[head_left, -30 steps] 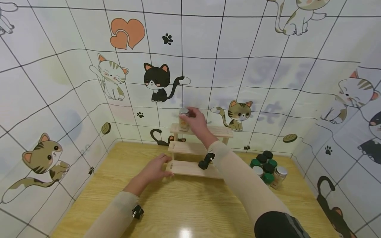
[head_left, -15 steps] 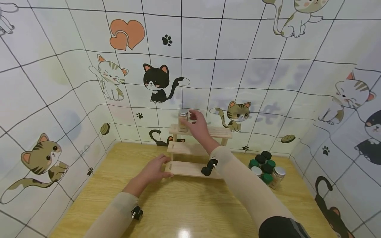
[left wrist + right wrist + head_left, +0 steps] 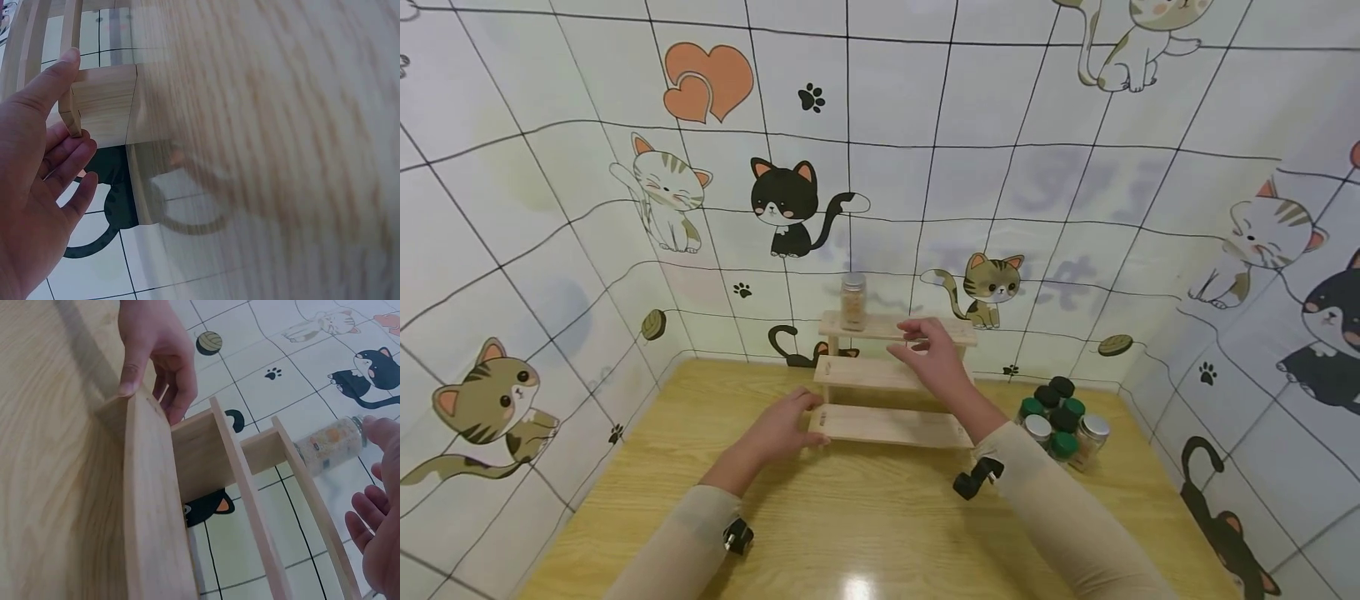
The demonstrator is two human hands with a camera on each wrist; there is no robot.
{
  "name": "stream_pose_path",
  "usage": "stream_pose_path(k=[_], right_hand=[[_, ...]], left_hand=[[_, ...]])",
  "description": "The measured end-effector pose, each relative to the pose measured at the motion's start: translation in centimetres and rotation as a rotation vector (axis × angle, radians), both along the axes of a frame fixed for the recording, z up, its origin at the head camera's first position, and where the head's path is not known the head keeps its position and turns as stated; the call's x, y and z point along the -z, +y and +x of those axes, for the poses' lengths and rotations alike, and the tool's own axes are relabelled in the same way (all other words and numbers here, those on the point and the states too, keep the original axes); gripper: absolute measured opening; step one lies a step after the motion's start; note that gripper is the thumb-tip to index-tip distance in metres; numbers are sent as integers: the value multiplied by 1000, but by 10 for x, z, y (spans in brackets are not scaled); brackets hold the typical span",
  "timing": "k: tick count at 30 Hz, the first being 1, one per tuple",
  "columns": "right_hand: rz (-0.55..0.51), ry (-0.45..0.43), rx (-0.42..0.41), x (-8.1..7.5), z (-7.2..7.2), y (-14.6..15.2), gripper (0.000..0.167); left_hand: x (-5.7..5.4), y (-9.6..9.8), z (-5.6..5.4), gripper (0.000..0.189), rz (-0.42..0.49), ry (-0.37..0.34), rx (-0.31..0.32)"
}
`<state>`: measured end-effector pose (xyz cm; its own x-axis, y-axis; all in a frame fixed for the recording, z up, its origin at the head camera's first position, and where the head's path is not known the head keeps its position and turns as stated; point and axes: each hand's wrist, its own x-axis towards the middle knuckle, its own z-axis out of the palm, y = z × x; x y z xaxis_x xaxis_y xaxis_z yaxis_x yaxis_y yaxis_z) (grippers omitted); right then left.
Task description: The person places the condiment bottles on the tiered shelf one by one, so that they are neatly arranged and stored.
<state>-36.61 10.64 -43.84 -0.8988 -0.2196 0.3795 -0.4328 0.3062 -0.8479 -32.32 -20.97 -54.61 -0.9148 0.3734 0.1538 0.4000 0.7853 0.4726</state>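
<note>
A three-step wooden rack (image 3: 887, 426) stands on the table against the back wall. On the left end of its top step, a glass jar (image 3: 853, 307) with a silver lid and pale contents stands upright. My left hand (image 3: 781, 427) holds the left end of the lowest step; in the left wrist view its thumb (image 3: 57, 78) lies on one side of the board and fingers curl on the other. My right hand (image 3: 936, 360), holding nothing, hovers before the rack's upper right part, its fingers loosely bent, apart from the jar.
Several jars (image 3: 1063, 419) with green, black and silver lids stand close together on the table (image 3: 865, 525), right of the rack. Cat-printed tile-pattern walls (image 3: 895, 100) enclose the table at the back and both sides.
My right hand has let go of the jar on the top step and moved right and down from it. My left hand has stayed at the rack's left end.
</note>
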Motion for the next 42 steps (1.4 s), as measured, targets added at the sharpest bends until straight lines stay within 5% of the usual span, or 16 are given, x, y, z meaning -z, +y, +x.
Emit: stream_pose_path(k=[13, 21, 28, 42], right_hand=[[100, 69, 54, 21, 58, 81, 36], [193, 171, 253, 35, 88, 135, 31], [194, 162, 375, 50, 120, 170, 31], [231, 141, 637, 80, 135, 205, 39]], left_hand=[[1, -5, -1, 71, -2, 6, 10], [1, -2, 0, 71, 9, 6, 12], [2, 3, 5, 71, 23, -13, 5], [6, -2, -2, 71, 25, 12, 8]])
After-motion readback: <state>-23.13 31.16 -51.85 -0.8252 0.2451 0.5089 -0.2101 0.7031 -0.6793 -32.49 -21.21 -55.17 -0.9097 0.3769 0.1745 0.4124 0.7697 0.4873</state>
